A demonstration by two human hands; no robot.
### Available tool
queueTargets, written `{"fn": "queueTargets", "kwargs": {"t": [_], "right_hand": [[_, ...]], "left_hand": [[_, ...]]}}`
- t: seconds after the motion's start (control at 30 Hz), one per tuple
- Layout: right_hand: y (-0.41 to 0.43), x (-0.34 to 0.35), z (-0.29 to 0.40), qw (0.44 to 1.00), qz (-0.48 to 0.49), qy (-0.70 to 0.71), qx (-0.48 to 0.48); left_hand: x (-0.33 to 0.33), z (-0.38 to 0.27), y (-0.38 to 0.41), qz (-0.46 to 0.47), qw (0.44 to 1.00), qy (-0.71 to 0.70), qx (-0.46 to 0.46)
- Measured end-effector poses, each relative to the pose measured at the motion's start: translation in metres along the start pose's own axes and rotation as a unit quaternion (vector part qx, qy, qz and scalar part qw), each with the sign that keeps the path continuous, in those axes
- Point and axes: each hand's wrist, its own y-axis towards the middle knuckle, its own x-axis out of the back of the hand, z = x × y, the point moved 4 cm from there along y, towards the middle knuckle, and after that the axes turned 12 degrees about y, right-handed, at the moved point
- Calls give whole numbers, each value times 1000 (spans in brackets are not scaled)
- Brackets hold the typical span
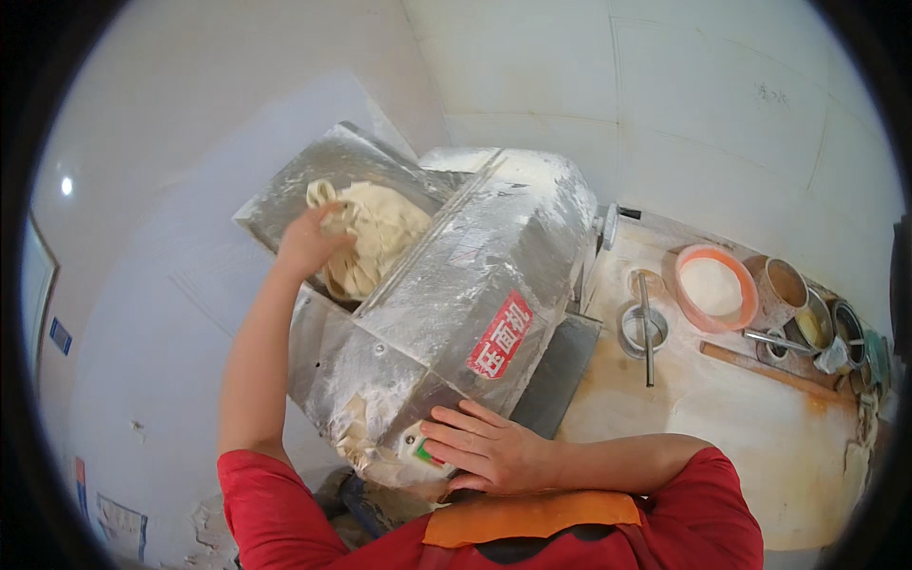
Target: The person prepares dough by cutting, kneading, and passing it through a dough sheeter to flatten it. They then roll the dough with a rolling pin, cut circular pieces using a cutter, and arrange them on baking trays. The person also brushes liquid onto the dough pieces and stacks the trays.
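A metal dough-pressing machine (499,235), dusted with flour, stands before me. A crumpled mass of pale dough (385,221) lies in its sloping metal feed tray (285,203), up against the housing. My left hand (313,239) rests at the near left side of the dough, thumb and fingers apart and touching it. A small loop of dough sticks up just beyond the fingers. My right hand (484,445) lies flat on the machine's near end, fingers stretched out over a switch (427,450) with a green button. The hand partly covers the switch plate.
On the right is a floury worktop (734,427). It bears a pink bowl of white powder (711,286), a metal bar (645,328) across a round tin (633,333), a wooden rolling pin (769,370) and several containers. A handwheel (609,226) juts from the machine's far end. Walls rise behind.
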Motion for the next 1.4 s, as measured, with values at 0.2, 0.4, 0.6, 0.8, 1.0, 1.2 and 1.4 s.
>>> {"fn": "queueTargets", "kwargs": {"t": [0.2,0.4,0.6,0.8,1.0,1.2,1.4], "right_hand": [[-7,-6,-6,995,-40,-90,22],[-10,-14,-2,984,-89,-138,72],[-38,10,-38,987,-130,-1,92],[-203,44,-156,682,-531,155,-478],[-360,99,-267,588,-548,-136,-579],[-268,28,-364,674,-476,172,-539],[-211,-80,-417,657,-435,339,-515]], "left_hand": [[-57,-44,27,130,989,-75,-3],[-100,-51,54,112,984,113,-86],[-143,-60,55,-31,953,257,-157],[-171,-23,55,-42,949,229,-212],[-208,-90,5,24,954,120,-275],[-297,-197,-100,160,929,-3,-333],[-327,-232,-115,191,935,3,-300]]}}
